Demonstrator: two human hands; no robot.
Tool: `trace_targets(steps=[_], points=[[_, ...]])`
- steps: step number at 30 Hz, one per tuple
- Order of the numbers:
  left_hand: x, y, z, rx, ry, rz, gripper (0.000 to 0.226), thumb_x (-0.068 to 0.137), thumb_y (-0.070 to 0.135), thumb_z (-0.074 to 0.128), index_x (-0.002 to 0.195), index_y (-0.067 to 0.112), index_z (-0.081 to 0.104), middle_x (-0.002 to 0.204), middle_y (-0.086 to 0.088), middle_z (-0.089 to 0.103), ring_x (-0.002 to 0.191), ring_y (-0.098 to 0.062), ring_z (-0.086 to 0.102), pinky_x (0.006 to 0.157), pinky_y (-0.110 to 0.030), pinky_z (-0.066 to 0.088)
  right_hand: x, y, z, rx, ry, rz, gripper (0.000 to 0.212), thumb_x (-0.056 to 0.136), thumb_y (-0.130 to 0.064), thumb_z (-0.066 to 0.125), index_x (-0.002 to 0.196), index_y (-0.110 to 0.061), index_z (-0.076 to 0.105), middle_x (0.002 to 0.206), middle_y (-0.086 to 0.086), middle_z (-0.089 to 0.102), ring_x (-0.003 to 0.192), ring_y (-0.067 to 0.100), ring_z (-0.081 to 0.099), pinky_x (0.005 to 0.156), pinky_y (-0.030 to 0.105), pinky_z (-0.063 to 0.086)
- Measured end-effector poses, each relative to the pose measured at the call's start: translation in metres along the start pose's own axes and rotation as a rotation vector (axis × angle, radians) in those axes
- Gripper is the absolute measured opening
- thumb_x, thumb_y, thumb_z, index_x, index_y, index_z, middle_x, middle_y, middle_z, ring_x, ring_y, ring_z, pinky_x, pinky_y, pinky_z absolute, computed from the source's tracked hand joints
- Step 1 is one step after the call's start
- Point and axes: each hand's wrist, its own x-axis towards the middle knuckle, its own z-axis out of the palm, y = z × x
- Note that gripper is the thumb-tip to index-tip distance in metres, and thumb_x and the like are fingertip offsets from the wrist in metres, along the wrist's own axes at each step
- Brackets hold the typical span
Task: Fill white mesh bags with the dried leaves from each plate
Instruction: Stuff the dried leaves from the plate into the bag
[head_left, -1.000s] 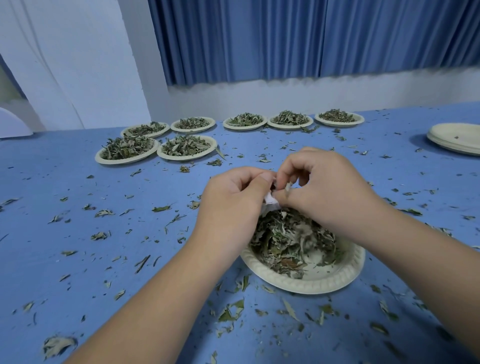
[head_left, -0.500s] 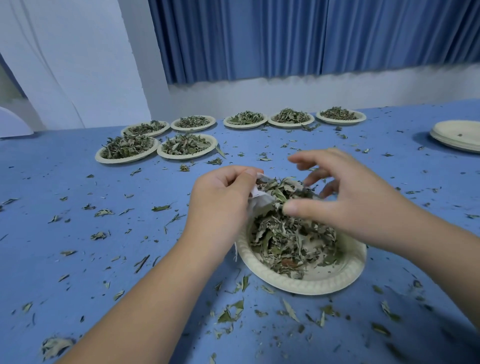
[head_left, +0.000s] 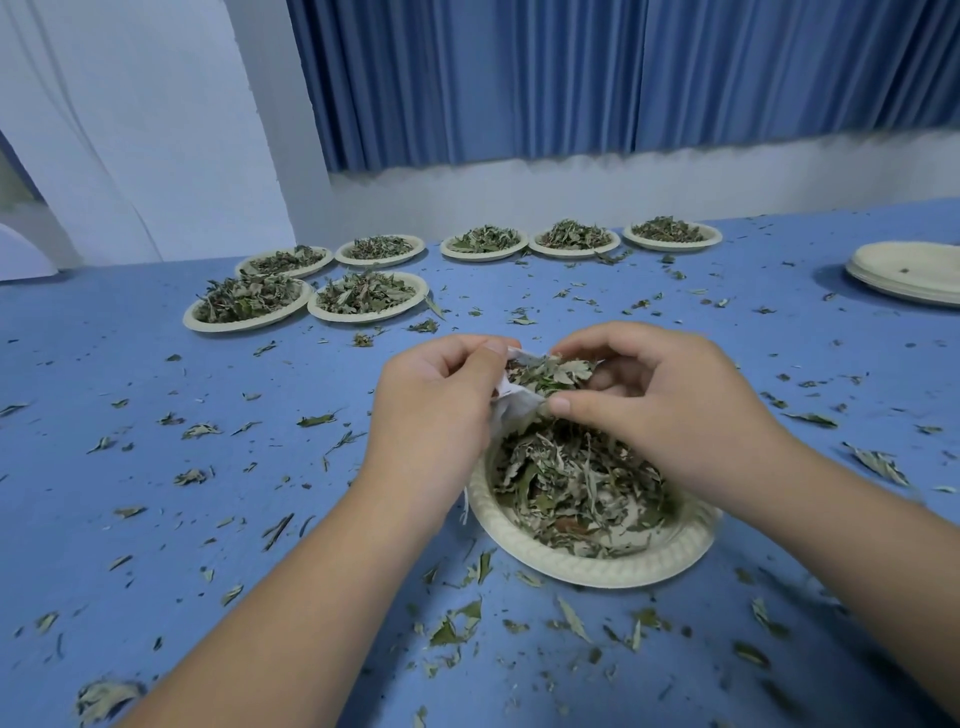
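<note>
Clearly the bag (head_left: 511, 402) is a light, limp thing, best taken by its rim so the mouth stays open, and the leaves (head_left: 576, 483) look dry and brittle, likely to crumble or spill if squeezed. The left hand (head_left: 441, 410) has its fingers curled tight, pinching the bag's edge above the plate (head_left: 613, 569) on the table (head_left: 156, 467). The right hand (head_left: 660, 410) keeps its fingers loosely bent, thumb and fingertips pressing a tuft of leaves at the bag's mouth.
</note>
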Motion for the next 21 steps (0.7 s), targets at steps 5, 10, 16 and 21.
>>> trace_targets(steps=[5,10,16,21], points=[[0.001,0.001,0.000,0.018,0.016,0.009,0.024,0.094,0.019,0.061,0.077,0.024,0.077,0.058,0.008,0.064,0.062,-0.016,0.064,0.066,-0.035,0.049,-0.004,-0.006,0.001,0.035,0.051,-0.103,0.021,0.067,-0.028,0.082,0.083,-0.038,0.071,0.067,-0.013,0.063,0.054,0.002,0.055,0.054,0.009,0.042],[-0.003,0.002,0.003,0.044,-0.007,0.049,0.023,0.094,0.016,0.059,0.077,0.018,0.075,0.051,0.015,0.056,0.042,-0.002,0.049,0.051,-0.022,0.042,-0.004,-0.010,0.006,-0.089,0.092,-0.200,0.037,0.070,-0.029,0.081,0.101,-0.045,0.069,0.080,-0.010,0.062,0.066,0.003,0.054,0.065,0.008,0.040],[-0.006,0.005,0.005,-0.001,-0.043,0.045,0.025,0.095,0.007,0.056,0.077,0.015,0.072,0.043,0.011,0.055,0.032,0.001,0.045,0.037,-0.008,0.032,-0.002,-0.012,0.006,-0.135,0.123,-0.199,0.018,0.072,-0.023,0.080,0.085,-0.033,0.075,0.075,-0.011,0.064,0.069,0.002,0.057,0.065,0.009,0.040],[-0.009,0.007,0.007,-0.057,-0.110,0.037,0.020,0.096,0.004,0.054,0.084,0.005,0.070,0.040,0.010,0.052,0.030,0.001,0.045,0.037,-0.005,0.032,0.000,-0.017,0.003,-0.201,0.103,-0.178,0.014,0.070,-0.023,0.081,0.075,-0.034,0.075,0.070,-0.011,0.065,0.071,0.001,0.057,0.063,0.010,0.039]])
